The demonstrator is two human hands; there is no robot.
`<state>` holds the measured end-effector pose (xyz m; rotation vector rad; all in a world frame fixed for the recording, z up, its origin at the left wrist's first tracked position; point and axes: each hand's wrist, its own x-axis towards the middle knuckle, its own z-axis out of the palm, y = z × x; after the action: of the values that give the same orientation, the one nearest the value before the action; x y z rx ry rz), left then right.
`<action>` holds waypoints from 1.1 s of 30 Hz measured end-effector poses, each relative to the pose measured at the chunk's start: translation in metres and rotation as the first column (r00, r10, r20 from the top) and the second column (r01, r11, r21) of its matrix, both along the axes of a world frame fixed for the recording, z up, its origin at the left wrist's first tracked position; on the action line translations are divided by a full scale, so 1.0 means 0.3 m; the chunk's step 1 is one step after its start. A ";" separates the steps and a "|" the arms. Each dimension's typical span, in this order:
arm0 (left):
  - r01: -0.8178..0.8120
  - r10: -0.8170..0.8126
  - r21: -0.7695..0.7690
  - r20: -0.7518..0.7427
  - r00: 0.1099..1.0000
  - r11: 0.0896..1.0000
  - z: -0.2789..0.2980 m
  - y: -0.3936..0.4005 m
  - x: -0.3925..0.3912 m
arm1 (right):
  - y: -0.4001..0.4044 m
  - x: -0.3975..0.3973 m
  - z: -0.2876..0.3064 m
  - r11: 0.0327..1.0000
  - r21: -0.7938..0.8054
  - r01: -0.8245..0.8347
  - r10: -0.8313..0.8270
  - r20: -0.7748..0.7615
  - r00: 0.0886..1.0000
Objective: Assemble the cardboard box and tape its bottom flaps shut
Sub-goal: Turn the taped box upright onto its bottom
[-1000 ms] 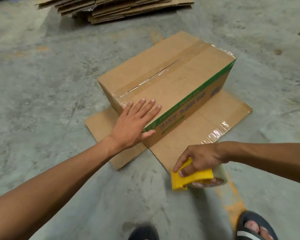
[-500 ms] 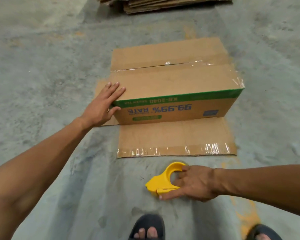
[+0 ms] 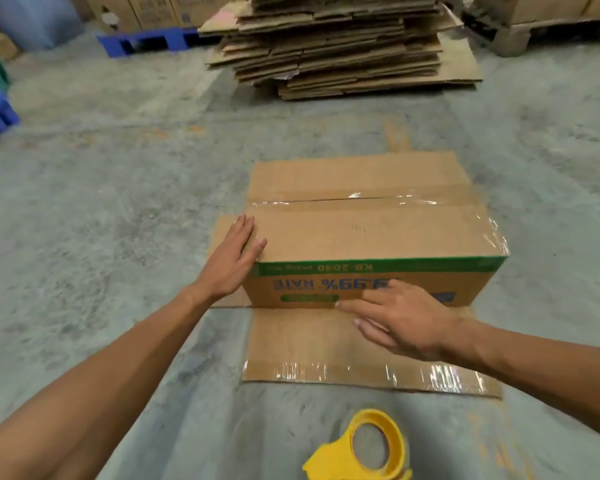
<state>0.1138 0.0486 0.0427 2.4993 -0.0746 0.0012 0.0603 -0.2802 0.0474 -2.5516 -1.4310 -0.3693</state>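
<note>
Hands flat and empty: left hand (image 3: 234,258) presses the cardboard box (image 3: 368,233) at its near-left corner, right hand (image 3: 407,323) spread before its printed side; yellow tape dispenser (image 3: 368,448) lies on concrete floor (image 3: 118,202), flattened cardboard stack (image 3: 343,46) beyond.

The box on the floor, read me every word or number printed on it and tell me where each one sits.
"KB 2040": upside down, on the green band along the top of the cardboard box's near side.
"99% RATE": upside down, blue, below the band; its start is hidden by the right hand.
Small print left of "KB 2040", the green label and the blue mark: too blurred to read.
</note>
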 end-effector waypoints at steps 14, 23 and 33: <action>-0.174 0.186 0.109 -0.104 0.977 0.979 -0.005 -0.085 0.221 | -0.351 0.486 0.058 0.545 -0.087 0.834 -0.830 -0.202 0.521; -0.255 0.256 0.026 -0.136 0.957 0.967 0.033 -0.090 0.208 | -0.421 0.533 0.027 0.519 -0.118 0.846 -0.650 -0.698 0.301; -0.342 0.336 -0.048 -0.093 0.937 0.939 0.179 -0.065 0.150 | -0.383 0.479 0.150 0.499 -0.050 0.865 -0.650 -0.682 0.335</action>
<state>0.1587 0.0292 0.0965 2.4142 0.3867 0.0423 0.2038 -0.3952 0.0925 -2.4818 0.1917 0.1568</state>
